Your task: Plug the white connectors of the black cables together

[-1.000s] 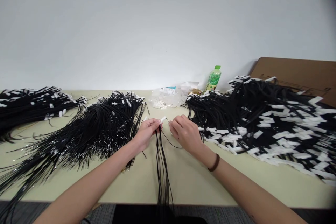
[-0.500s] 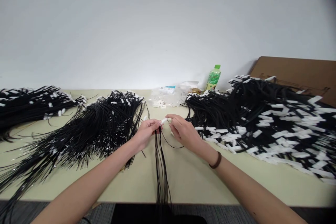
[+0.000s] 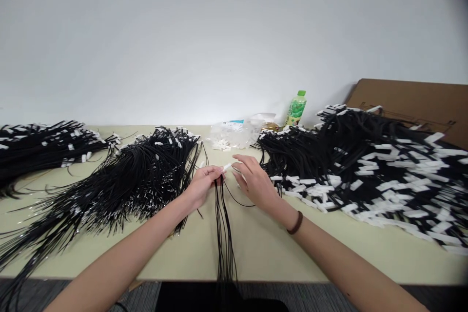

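Note:
My left hand (image 3: 199, 187) pinches a small white connector piece (image 3: 227, 167) between thumb and fingers. Thin black wires (image 3: 222, 224) hang from below that hand, over the table's front edge. One single wire (image 3: 237, 201) curves away from the bunch and passes behind my right hand (image 3: 258, 183). The fingers of my right hand are apart, close to the right end of the white piece, with a small gap between. Whether the lower fingers touch the loose wire, I cannot make out.
Piles of black wires (image 3: 146, 170) with white ends lie left; more (image 3: 51, 144) lie farther left. A large heap (image 3: 351, 151) with white connectors spreads right. Behind stand a clear bag (image 3: 234, 135) of white pieces, a green-capped bottle (image 3: 296, 108) and cardboard (image 3: 413, 102).
My right hand has let go of the white piece; its fingers have opened and drawn slightly back. The left hand keeps its grip, almost unmoved.

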The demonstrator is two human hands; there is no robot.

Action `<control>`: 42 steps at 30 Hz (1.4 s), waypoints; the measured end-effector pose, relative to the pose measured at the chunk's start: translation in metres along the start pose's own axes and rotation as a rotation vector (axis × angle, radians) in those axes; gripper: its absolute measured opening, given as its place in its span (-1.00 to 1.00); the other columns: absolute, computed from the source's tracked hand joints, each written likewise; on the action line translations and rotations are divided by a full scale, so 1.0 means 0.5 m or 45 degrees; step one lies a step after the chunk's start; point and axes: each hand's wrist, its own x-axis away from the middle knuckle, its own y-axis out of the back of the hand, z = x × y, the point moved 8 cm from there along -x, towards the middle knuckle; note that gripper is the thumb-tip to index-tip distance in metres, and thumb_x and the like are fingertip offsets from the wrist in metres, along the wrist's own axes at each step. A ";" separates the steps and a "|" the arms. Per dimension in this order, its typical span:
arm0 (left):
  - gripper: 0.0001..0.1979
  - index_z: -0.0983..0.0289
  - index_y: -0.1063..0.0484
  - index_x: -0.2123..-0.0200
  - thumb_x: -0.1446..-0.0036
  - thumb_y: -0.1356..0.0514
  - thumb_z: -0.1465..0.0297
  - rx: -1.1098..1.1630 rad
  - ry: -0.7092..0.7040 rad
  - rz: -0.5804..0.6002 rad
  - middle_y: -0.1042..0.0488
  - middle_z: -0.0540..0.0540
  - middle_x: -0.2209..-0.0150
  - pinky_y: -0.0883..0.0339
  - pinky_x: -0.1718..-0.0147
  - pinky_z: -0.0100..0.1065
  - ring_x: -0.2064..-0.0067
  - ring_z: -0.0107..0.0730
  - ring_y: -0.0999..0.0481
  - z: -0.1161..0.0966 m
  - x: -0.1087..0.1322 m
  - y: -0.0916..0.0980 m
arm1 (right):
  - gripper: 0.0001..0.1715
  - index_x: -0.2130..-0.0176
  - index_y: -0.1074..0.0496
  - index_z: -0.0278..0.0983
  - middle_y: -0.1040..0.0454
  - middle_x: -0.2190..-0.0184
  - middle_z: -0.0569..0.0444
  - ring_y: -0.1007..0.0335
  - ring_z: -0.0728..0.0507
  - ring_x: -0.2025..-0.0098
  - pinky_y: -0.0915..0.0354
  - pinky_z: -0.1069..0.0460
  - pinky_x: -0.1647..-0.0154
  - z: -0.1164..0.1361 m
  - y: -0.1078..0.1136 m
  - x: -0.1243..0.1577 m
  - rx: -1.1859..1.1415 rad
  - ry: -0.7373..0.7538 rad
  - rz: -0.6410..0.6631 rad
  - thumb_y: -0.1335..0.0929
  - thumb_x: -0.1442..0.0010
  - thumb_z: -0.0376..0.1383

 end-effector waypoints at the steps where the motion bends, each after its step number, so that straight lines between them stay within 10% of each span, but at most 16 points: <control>1: -0.76 0.34 -0.46 0.54 0.22 -0.35 0.27 0.006 0.002 0.001 -0.41 0.03 0.54 -0.16 0.40 -0.42 0.46 -0.50 -0.32 0.000 0.001 -0.001 | -0.82 0.16 -0.30 -0.29 -0.33 0.05 -0.06 -0.20 -0.13 0.02 -0.27 -0.07 0.06 0.008 0.003 0.000 0.006 0.047 -0.012 -0.20 -0.21 -0.36; 7: -0.75 0.35 -0.48 0.53 0.25 -0.36 0.28 0.060 0.043 0.046 -0.43 0.04 0.52 -0.16 0.40 -0.42 0.45 -0.51 -0.32 -0.002 0.010 -0.013 | -0.82 0.21 -0.35 -0.28 -0.40 0.16 0.04 -0.21 -0.09 0.04 -0.26 -0.04 0.05 0.068 0.007 0.014 -0.035 0.437 -0.025 -0.26 -0.14 -0.42; 19: -0.73 0.35 -0.48 0.54 0.27 -0.37 0.26 0.092 0.062 0.059 -0.44 0.04 0.52 -0.15 0.42 -0.42 0.45 -0.51 -0.32 0.004 0.005 -0.013 | -0.85 0.24 -0.35 -0.28 -0.45 0.23 0.05 -0.31 -0.03 0.09 -0.30 0.00 0.06 0.056 -0.007 0.016 -0.126 0.426 -0.022 -0.23 -0.19 -0.42; 25: -0.71 0.35 -0.45 0.54 0.29 -0.37 0.25 0.102 0.050 -0.025 -0.41 0.02 0.53 -0.18 0.41 -0.42 0.46 -0.52 -0.32 0.004 -0.002 0.004 | -0.90 0.26 -0.31 -0.27 -0.45 0.28 0.03 -0.40 0.00 0.20 -0.37 0.03 0.14 -0.038 0.006 -0.001 -1.015 -0.406 -0.167 -0.24 -0.19 -0.31; 30: -0.71 0.35 -0.44 0.51 0.26 -0.35 0.25 0.101 0.054 -0.058 -0.39 0.01 0.53 -0.22 0.40 -0.39 0.47 -0.51 -0.33 0.008 -0.004 0.012 | -0.74 0.37 -0.22 -0.29 -0.34 0.49 0.19 -0.38 0.06 0.41 -0.39 0.06 0.29 -0.154 0.029 0.018 -1.693 -1.026 -0.647 -0.37 -0.03 -0.20; 36: -0.71 0.35 -0.41 0.53 0.25 -0.34 0.25 0.070 0.055 -0.103 -0.36 0.00 0.57 -0.19 0.43 -0.40 0.50 -0.51 -0.32 0.013 -0.003 0.017 | -0.63 0.22 -0.36 -0.29 -0.26 0.53 0.20 -0.06 0.16 0.63 0.03 0.23 0.70 -0.245 0.106 0.058 -1.236 -1.175 -1.015 -0.37 0.00 -0.14; 42: -0.65 0.35 -0.43 0.51 0.30 -0.36 0.20 0.088 0.039 -0.105 -0.37 0.00 0.57 -0.19 0.42 -0.40 0.49 -0.50 -0.32 0.017 -0.008 0.019 | -0.79 0.43 -0.45 -0.33 -0.25 0.59 0.16 -0.08 0.11 0.54 -0.05 0.16 0.52 -0.129 0.100 0.011 -0.418 -0.597 -0.472 -0.32 -0.11 -0.23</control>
